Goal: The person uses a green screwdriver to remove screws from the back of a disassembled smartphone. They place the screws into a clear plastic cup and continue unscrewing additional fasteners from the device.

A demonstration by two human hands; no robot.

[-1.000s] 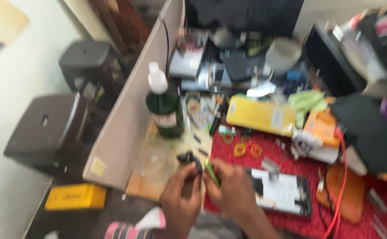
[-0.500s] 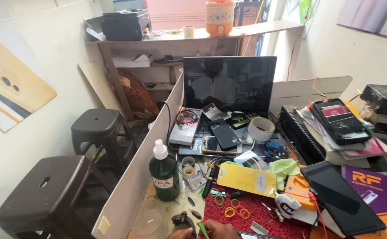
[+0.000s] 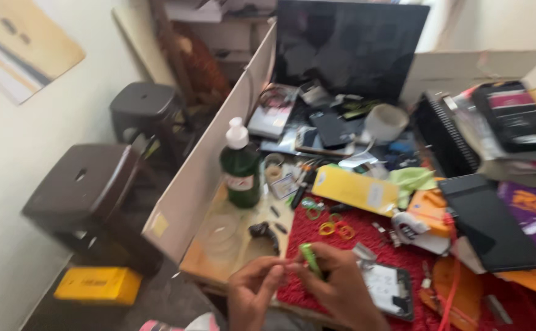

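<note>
A: Hands, status?

B: Right hand [image 3: 341,285] low at the bench's [image 3: 231,257] near edge, fingers pinched on a small green tool [image 3: 309,258], tip angled up. Left hand [image 3: 252,291] just beside it, fingertips pressed together against the right hand's. Too blurred to tell what, if anything, sits between them.

A: Where exactly is the tool?

B: Over the near edge of the red mat [image 3: 354,245], raised off it.

A: Surroundings?

B: Opened phone [image 3: 390,288] lying flat just right of the right hand. Coloured rings [image 3: 335,230] farther back on the mat. Green bottle with white cap [image 3: 240,165] upright, left rear. Dark monitor [image 3: 351,46] at back. Brown stools [image 3: 84,190] left of the divider.
</note>
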